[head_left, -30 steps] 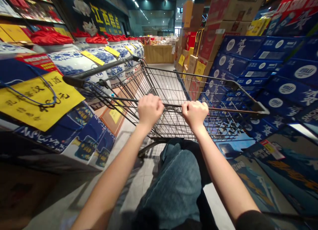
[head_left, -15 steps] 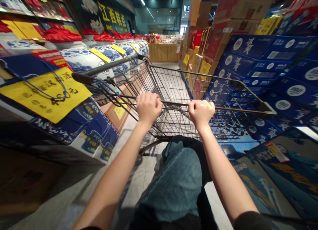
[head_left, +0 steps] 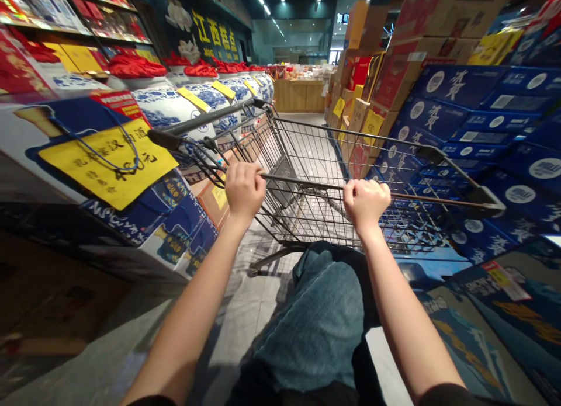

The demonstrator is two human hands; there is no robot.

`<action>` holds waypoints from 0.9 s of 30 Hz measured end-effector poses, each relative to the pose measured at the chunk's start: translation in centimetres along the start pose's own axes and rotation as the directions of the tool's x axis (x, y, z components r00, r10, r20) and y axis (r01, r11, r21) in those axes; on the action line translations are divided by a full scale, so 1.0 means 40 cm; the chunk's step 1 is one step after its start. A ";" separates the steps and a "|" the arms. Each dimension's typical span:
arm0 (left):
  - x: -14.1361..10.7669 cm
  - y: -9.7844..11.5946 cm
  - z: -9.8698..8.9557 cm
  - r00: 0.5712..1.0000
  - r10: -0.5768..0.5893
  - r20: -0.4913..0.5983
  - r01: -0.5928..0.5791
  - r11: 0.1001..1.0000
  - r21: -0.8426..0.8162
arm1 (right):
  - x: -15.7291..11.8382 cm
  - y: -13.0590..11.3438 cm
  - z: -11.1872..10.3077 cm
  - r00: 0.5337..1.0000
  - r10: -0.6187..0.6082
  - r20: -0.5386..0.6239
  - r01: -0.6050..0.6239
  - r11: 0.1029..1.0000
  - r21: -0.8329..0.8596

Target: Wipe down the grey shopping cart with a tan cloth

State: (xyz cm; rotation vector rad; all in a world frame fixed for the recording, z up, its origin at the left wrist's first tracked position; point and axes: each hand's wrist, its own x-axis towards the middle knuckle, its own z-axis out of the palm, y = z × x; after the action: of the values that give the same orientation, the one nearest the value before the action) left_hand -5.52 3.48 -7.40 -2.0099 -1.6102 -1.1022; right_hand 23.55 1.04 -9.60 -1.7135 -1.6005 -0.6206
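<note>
A grey wire shopping cart [head_left: 307, 210] stands in front of me, angled in the aisle, with nothing visible in its basket. Its thin dark rear bar runs crosswise under both fists. My left hand [head_left: 244, 190] is wrapped round the bar left of the middle. Further right on the same bar, my right hand [head_left: 366, 203] is closed too, thumb toward the centre. A thicker grey handle [head_left: 205, 120] slants along the cart's left side, touched by neither hand. My jeans-clad leg [head_left: 315, 312] is below the basket.
Boxes with a yellow price sign [head_left: 109, 160] crowd the left, beside blue-and-white jars [head_left: 166, 108] with red cloth tops. Stacked blue cartons [head_left: 456, 90] and brown cartons [head_left: 385, 73] line the right. A wooden counter [head_left: 298, 95] stands at the aisle's far end.
My left hand has slid left along the bar, so my hands are wider apart. The cart and surroundings have shifted right in view, and my right hand has moved with them.
</note>
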 end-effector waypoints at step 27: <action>0.074 -0.031 0.029 0.938 0.336 0.089 -0.338 0.941 0.006 | -0.001 0.023 0.013 0.993 -0.087 -0.084 0.087 0.996 -0.007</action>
State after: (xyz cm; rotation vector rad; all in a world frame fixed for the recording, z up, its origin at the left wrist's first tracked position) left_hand -6.12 6.62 -6.20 -2.2393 -1.2419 -0.8755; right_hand 24.39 1.40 -10.11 -1.6058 -1.6224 -0.7289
